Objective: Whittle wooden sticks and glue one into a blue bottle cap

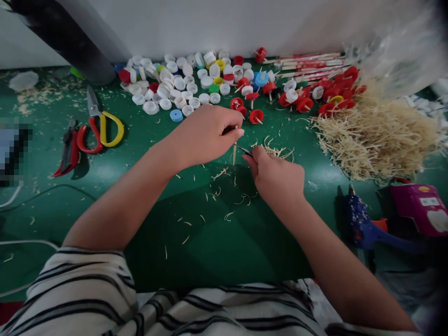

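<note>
My left hand [208, 133] pinches a thin wooden stick [234, 154], whose tapered end points down over the green table [217, 242]. Close beside it, my right hand [278, 175] is closed around a small dark blade [244, 150]; its tip meets or nearly meets the stick, and its handle is hidden in my fingers. Curled wood shavings [220, 175] lie scattered beneath both hands. Just beyond my left hand sits a red cap with a stick through it [256, 116].
Many bottle caps [168, 86] spread along the back wall, with packaged sticks [311, 63] to their right. A large shavings heap [378, 133] lies right, above a blue glue gun [360, 224] and purple box [422, 207]. Scissors [101, 123] and red-handled cutters [68, 149] lie left.
</note>
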A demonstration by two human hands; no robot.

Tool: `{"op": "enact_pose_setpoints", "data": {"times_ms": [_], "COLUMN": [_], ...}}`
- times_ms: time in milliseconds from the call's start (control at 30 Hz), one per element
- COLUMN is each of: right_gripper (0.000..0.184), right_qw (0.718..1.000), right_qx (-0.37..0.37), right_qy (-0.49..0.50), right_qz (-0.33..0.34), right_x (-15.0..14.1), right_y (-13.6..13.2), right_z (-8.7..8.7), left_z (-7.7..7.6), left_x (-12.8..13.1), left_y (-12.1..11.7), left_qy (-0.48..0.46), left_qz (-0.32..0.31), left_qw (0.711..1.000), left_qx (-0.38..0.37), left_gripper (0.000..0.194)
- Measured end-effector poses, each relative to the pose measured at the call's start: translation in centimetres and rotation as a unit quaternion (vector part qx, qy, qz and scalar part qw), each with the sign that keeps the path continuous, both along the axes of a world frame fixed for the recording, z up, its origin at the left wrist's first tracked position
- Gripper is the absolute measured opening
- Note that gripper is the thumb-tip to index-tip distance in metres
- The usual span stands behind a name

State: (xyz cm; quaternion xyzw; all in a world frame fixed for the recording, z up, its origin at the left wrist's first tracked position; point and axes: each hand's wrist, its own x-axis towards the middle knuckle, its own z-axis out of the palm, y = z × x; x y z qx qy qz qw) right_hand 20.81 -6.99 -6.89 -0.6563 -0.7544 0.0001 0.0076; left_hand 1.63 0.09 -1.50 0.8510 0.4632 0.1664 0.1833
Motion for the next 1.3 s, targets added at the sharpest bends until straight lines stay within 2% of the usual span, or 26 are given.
{"op": "enact_pose_setpoints", "data": {"times_ms": [133, 600, 1033, 1300], "right_gripper": [0.056, 0.051, 0.048, 0.050], "right_qw": [1.000, 0.995, 0.993, 0.992], "right_qx": [-0.010, -0.099, -0.115, -0.116], "right_qy": [0.001, 0.001, 0.011, 0.035], "right_qz": [0.002, -0.015, -0.012, -0.018], "right_x": [-0.20, -0.42, -0.17, 0.41], "right_y": [-0.09, -0.23, -0.64, -0.58], "right_z": [-0.61, -0.12, -0.18, 0.37], "left_z": [-0.10, -0.83, -0.83, -0.87], "left_x": [-0.12, -0.44, -0.42, -0.21], "left_y": [0.09, 0.53, 0.51, 0.35], "left_qy": [-0.007, -0.033, -0.038, -0.053], "left_qz": [-0.018, -0.008, 0.011, -0.007], "left_qw": [1.000, 0.999, 0.999, 0.999], "left_qx": [0.008, -0.002, -0.013, -0.009], "left_gripper": [0.031, 0.030, 0.032, 0.031]}}
